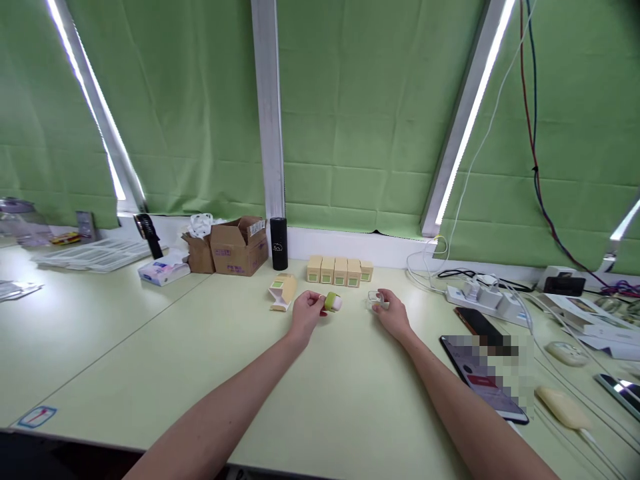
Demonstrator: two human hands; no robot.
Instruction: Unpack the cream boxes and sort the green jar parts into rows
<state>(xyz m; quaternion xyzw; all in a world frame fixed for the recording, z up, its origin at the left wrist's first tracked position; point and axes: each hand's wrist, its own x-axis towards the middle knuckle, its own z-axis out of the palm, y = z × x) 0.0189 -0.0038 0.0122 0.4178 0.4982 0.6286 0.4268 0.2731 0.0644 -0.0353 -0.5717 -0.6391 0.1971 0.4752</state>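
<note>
Left hand [306, 312], far middle of the surface [150, 347]: fingers closed round a small green roller piece with a white end [333, 303], held just off or on the top, cannot tell which.

Right hand [393, 313], a little to the right: fingers pinched on a small clear cap [376, 300], resting low at the surface.

Behind both, near the back edge: a row of small tan boxes with green labels [339, 271], five of them, touching side to side. One open tan box [282, 291] lies on its side just left of the left hand.

Judgement on handling: the two pieces look meant to meet. Keep the green piece steady with its white end turned toward the cap, bring the cap on straight, not tilted, and hold both lightly; clear plastic may slip or crack under a hard pinch.

Hard to make out: the cap's shape and open side, half covered by fingers. The green piece's far end is hidden in the palm. A phone [480, 377] near the right forearm is partly blurred. Box label print is too small to read.
</note>
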